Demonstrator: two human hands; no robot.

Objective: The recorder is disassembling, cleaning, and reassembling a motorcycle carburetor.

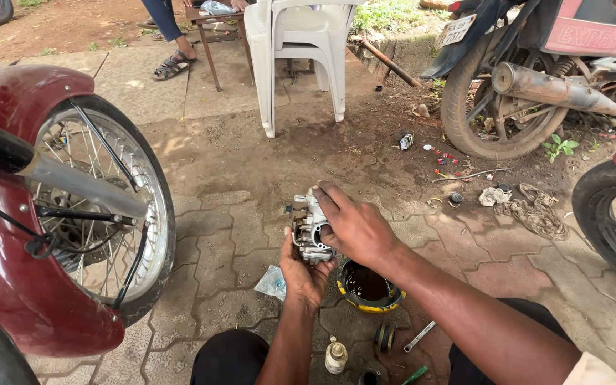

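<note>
Here, a metal carburettor (311,229) sat gripped from beneath by the left hand (304,274), the right hand (354,227) closed over its top; a yellow-rimmed bowl of dark liquid (368,286) stood just below the right wrist.

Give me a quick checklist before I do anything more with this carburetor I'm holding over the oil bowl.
1. Left hand supports the carburetor from below: ok.
2. Right hand grips its top: ok.
3. Bowl of dark liquid close beneath the hands: ok.
4. Small bottle upright: ok.
5. Metal tool and green-handled tool within reach on the paving: ok.
6. Carburetor's screws all in place: cannot tell.
</note>
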